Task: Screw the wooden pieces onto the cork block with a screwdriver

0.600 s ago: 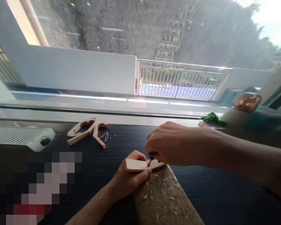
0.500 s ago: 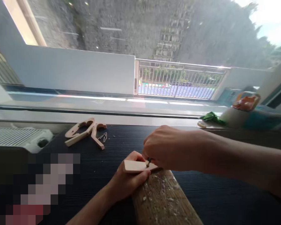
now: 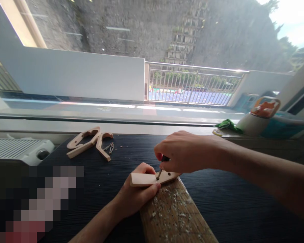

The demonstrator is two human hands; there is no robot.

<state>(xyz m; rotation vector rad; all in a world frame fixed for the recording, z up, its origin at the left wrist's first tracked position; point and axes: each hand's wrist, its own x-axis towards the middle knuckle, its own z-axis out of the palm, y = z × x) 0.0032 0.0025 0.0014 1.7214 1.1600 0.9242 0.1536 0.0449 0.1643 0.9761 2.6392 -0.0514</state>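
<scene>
A flat pale wooden piece [image 3: 144, 179] with small holes lies on the far end of a rough, pitted wooden board [image 3: 174, 216]. My left hand [image 3: 136, 195] is closed on the near left end of that piece, thumb on its edge. My right hand [image 3: 184, 152] is closed round a small dark-handled tool [image 3: 161, 167]. The tool's thin metal tip stands in a hole of the piece. Wood chips and many small holes cover the board.
Curved wooden cut-outs [image 3: 90, 143] and a few loose nails [image 3: 109, 147] lie at the far left of the dark ribbed table [image 3: 230, 202]. A white appliance [image 3: 20, 150] sits far left. On the window ledge, right, lie a green cloth [image 3: 228, 125] and a white cup [image 3: 258, 118].
My right hand has lifted a little, so the tool's handle and metal tip show more plainly. The view has shifted slightly. My left hand keeps its hold on the piece.
</scene>
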